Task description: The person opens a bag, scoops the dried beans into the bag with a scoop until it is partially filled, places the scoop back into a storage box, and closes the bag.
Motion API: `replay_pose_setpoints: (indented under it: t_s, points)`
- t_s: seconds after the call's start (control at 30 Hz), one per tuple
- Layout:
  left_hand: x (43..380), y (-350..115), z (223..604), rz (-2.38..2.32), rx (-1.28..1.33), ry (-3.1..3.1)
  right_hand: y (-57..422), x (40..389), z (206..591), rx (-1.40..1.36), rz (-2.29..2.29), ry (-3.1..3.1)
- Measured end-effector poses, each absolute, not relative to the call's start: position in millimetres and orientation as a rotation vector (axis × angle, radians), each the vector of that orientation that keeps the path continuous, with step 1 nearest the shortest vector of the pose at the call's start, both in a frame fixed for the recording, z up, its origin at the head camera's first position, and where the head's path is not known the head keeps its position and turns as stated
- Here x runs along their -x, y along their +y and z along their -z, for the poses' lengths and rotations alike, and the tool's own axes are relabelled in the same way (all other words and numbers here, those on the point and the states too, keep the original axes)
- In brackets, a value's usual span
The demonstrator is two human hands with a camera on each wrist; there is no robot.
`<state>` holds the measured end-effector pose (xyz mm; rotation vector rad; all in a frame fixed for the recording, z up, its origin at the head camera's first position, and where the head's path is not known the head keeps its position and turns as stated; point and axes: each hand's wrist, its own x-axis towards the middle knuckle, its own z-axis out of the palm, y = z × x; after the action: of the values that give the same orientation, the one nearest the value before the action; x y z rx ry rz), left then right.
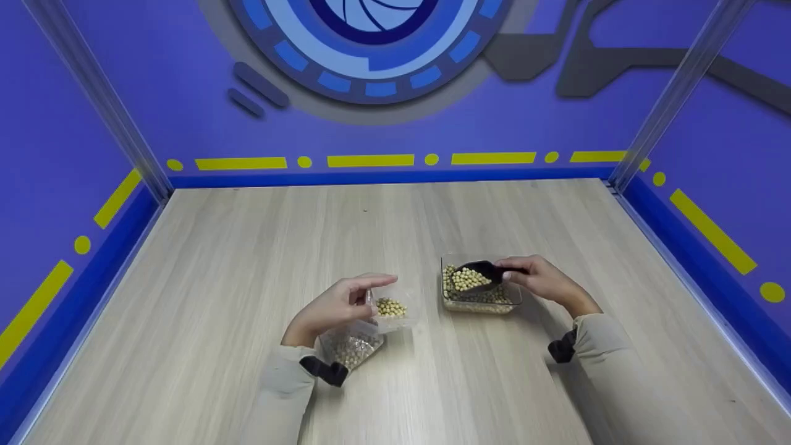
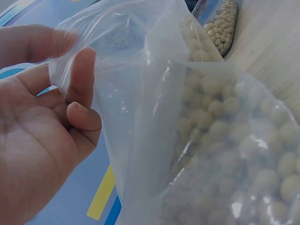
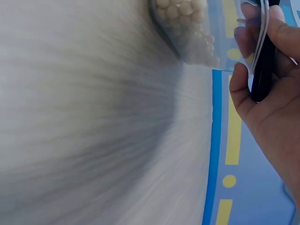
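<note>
My right hand (image 1: pixel 547 281) grips the handle of a black scoop (image 1: pixel 488 270), its bowl heaped with pale round beans that look like soybeans. The scoop sits over a clear rectangular container (image 1: pixel 476 307) holding more of the same beans. To the left, my left hand (image 1: pixel 337 309) pinches the upper edge of a clear plastic bag (image 2: pixel 126 51) between thumb and fingers. Its mouth gapes toward the container, and beans (image 2: pixel 215 112) fill its lower part. In the right wrist view, the scoop's black handle (image 3: pixel 265 70) lies across the palm beside the container's clear rim.
Both hands work above a light wood-grain table (image 1: pixel 247 247). Blue panels (image 1: pixel 371 139) with yellow markings stand along its back and sides, with metal posts (image 1: pixel 673 93) at the far corners. A dark band with a small block (image 1: pixel 324 371) is strapped to each wrist.
</note>
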<state>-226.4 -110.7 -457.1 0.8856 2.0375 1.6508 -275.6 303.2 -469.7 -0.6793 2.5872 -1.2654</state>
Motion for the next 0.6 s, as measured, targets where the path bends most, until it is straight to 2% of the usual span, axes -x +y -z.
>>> replay_pose_setpoints:
  t_s: [0.6]
  points:
    - [226.9, -110.6, 457.6, -1.653, -0.886, 2.026, 297.1, 277.0, 451.4, 0.716, 1.316, 2.562]
